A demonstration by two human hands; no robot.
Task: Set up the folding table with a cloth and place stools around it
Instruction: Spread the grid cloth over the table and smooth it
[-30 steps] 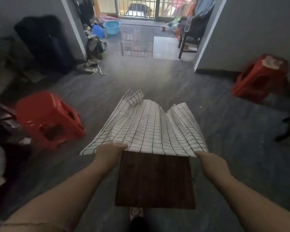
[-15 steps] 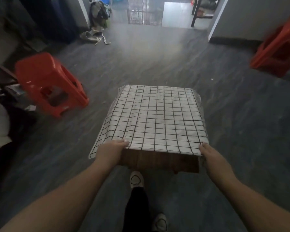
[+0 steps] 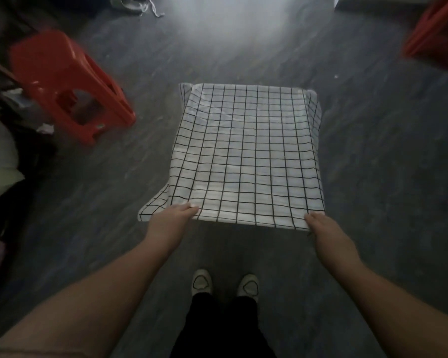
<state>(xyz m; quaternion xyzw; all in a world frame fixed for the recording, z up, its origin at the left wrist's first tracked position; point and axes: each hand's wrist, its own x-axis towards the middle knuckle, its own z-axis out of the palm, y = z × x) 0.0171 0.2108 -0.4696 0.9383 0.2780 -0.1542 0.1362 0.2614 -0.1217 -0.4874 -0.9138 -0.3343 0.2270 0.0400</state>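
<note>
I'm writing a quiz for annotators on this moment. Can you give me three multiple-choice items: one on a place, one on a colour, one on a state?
1. Where does the red stool stand relative to the cloth?
A) on top of it
B) on the floor to its left, apart from it
C) touching its near edge

2. What does the cloth look like?
A) plain blue
B) red stripes
C) white with black grid lines

3. What are the left hand and the right hand doing?
A) each grips the cloth's near edge
B) both hang free
C) both lift the stool

Answers: B, as bare floor shows between stool and cloth; C, as dark lines cross a white ground; A, as each hand's fingers close on a near corner.
</note>
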